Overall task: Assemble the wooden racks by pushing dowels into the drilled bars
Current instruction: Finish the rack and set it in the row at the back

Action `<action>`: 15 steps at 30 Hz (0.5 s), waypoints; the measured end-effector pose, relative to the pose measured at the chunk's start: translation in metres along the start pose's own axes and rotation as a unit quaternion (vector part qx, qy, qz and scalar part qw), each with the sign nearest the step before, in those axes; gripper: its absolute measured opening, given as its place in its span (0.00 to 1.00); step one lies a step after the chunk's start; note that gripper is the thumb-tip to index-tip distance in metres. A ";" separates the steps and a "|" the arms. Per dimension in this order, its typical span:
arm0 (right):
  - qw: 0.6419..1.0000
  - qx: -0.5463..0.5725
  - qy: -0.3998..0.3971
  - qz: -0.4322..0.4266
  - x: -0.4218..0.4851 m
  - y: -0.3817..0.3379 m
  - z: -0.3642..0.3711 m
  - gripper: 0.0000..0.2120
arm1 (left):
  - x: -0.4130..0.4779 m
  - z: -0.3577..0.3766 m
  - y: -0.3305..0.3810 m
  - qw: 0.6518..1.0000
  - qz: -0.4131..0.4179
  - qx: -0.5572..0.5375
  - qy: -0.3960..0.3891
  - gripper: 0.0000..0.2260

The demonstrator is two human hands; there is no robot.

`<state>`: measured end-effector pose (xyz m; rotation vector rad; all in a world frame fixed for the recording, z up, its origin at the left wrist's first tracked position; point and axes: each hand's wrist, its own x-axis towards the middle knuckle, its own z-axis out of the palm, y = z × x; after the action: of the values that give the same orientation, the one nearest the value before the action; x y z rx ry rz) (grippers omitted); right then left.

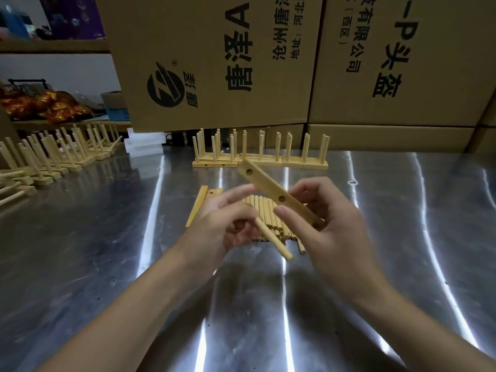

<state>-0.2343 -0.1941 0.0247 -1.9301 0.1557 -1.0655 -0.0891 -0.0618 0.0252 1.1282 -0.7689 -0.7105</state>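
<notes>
Standing by the steel surface (107,237), I see both of the person's hands raised a little above it, close together near the middle. The right grip (330,224) is clasped round the near end of a drilled bar (268,187), thumb laid across its face and fingers curled behind. The bar tilts up and away to the left, its far end free in the air, and two round holes show plainly on its face. The left grip (222,221) pinches one dowel (273,238) by its upper end. The dowel slants down toward the right and its free end hangs just under the right thumb. It runs below the bar, roughly in line with it, near but not in any hole.

Directly beneath the hands, a pile of dowels (268,213) lies flat on the surface, side by side. Just left of the pile are two spare bars (197,205), also flat, partly hidden by the left grip. Farther back, a row of finished racks (260,154) stands with its pegs upright, and more finished racks (53,154) are lined up along the left edge. Behind the back row, large cardboard boxes (214,63) printed with black characters are stacked.
</notes>
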 end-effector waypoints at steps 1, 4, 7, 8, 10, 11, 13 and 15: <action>1.000 0.007 -0.020 0.000 -0.003 0.002 0.001 0.09 | 0.000 0.002 -0.003 0.999 -0.014 -0.001 -0.029 0.24; 0.999 0.005 -0.052 -0.010 -0.012 0.007 0.002 0.10 | -0.001 0.005 -0.010 0.998 -0.003 0.000 -0.064 0.18; 0.998 -0.030 -0.058 -0.026 -0.013 0.008 -0.003 0.11 | 0.002 0.008 -0.015 0.999 -0.002 -0.009 -0.034 0.16; 0.996 -0.056 -0.059 -0.041 -0.013 0.007 -0.005 0.13 | 0.002 0.008 -0.016 1.000 -0.007 -0.016 -0.024 0.16; 0.985 -0.138 -0.043 -0.092 -0.013 0.005 -0.006 0.18 | 0.002 0.007 -0.016 0.999 -0.013 -0.027 -0.009 0.17; 0.978 -0.170 -0.030 -0.118 -0.013 0.005 -0.007 0.20 | 0.003 0.005 -0.016 0.999 -0.015 -0.029 0.000 0.16; 0.966 -0.196 -0.003 -0.166 -0.013 0.004 -0.006 0.15 | 0.004 0.003 -0.015 0.999 -0.023 -0.027 0.021 0.15; 0.962 -0.193 0.019 -0.191 -0.014 0.002 -0.004 0.09 | 0.005 0.005 -0.015 0.999 -0.030 -0.030 0.027 0.15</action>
<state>-0.2457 -0.1914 0.0159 -2.3543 0.0095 -1.4082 -0.0918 -0.0720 0.0131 1.1156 -0.6663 -0.7467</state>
